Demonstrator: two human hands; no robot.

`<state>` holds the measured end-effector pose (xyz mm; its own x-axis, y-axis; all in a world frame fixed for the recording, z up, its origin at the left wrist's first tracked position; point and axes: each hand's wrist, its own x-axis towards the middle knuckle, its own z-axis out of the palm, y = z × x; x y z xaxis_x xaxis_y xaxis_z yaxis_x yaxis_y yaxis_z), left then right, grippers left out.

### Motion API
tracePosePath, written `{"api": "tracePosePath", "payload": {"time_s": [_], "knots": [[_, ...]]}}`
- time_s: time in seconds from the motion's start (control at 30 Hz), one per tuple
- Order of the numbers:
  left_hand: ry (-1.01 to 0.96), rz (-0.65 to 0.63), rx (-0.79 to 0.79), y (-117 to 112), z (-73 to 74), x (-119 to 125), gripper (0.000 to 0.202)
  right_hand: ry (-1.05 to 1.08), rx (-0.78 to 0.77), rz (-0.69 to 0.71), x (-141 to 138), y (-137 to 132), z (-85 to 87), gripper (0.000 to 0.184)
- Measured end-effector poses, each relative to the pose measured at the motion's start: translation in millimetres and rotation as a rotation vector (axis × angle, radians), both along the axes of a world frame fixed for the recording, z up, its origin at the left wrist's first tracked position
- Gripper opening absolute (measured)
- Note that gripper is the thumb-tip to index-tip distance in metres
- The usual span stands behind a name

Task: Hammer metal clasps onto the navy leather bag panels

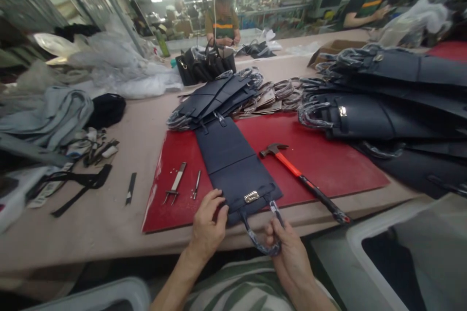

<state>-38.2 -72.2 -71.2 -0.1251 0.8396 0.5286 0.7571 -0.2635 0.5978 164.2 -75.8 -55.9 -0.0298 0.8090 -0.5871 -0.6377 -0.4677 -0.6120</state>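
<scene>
A navy bag panel (233,155) lies flat, creased across its middle, with a metal turn-lock plate (251,197) near its close end. My left hand (208,226) has its fingers curled at the panel's near left corner, thumb and fingers closed on the edge. In my right hand (290,250) is the panel's looped handle (260,244), wrapped in clear plastic and hanging over the table edge. To the right rests a claw hammer (297,172) with an orange and black shaft. Left of the panel are a pronged metal tool (177,182) and a slim metal punch (197,184).
Under the work is a red board (321,155). Stacked navy bag panels (379,112) stand right, and another pile (219,95) lies beyond. Grey cloth (47,112) and straps (83,180) lie left. A white bin (412,228) stands lower right. A co-worker (222,14) sits across.
</scene>
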Motion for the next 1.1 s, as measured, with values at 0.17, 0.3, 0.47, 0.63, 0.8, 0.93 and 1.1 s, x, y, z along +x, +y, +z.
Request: {"api": "tracePosePath", "payload": {"time_s": [0.17, 0.3, 0.47, 0.63, 0.8, 0.93, 1.1], "knots": [[0.033, 0.025, -0.027, -3, 3.3, 3, 0.019, 0.049, 0.022, -0.019, -16, -7, 0.7, 0.051], [0.017, 0.032, -0.043, -5, 8.1, 7, 0.020, 0.065, -0.007, 0.005, -18, -7, 1.0, 0.051], [0.015, 0.231, -0.031, -4, 18.5, -21, 0.016, 0.024, -0.040, 0.034, -12, -4, -4.0, 0.054], [0.090, 0.486, -0.188, 9, 38.8, -71, 0.012, 0.026, -0.025, 0.050, -20, 1, 1.4, 0.058], [0.161, 0.516, -0.350, 28, 51.9, -91, 0.014, -0.042, -0.034, 0.019, -14, 0, -0.4, 0.061], [0.202, 0.497, -0.477, 38, 52.8, -83, 0.015, -0.090, -0.076, -0.008, -6, -4, -2.0, 0.064], [0.235, 0.500, -0.591, 43, 57.4, -68, 0.019, -0.005, -0.114, 0.154, -1, -6, -11.8, 0.059]]}}
